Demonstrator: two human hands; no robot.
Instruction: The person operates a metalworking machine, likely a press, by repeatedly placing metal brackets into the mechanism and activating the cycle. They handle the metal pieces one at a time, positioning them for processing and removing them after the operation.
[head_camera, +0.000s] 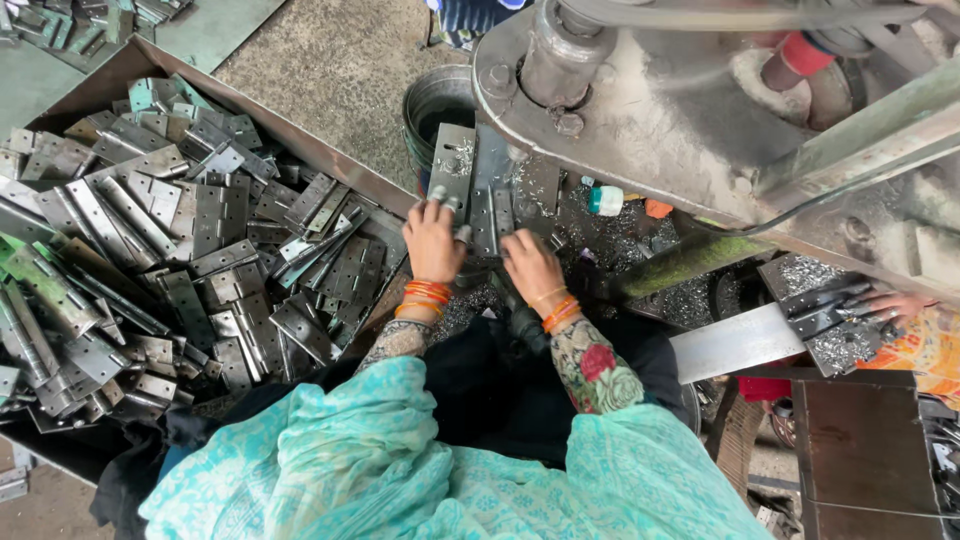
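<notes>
Seen from above, a person's left hand (432, 240) and right hand (530, 265) rest with fingers curled down, pinning a grey metal hinge (492, 215) flat at twelve o'clock, a tray of loose hinges (170, 250) at nine o'clock.

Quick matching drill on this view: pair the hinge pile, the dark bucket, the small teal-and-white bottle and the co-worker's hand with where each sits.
1 hinge pile
2 dark bucket
3 teal-and-white bottle
4 co-worker's hand

A far right edge
B tray at left
C on the shavings, right of both hands
D above the left hand

Pairs: 1-B, 2-D, 3-C, 4-A
</notes>
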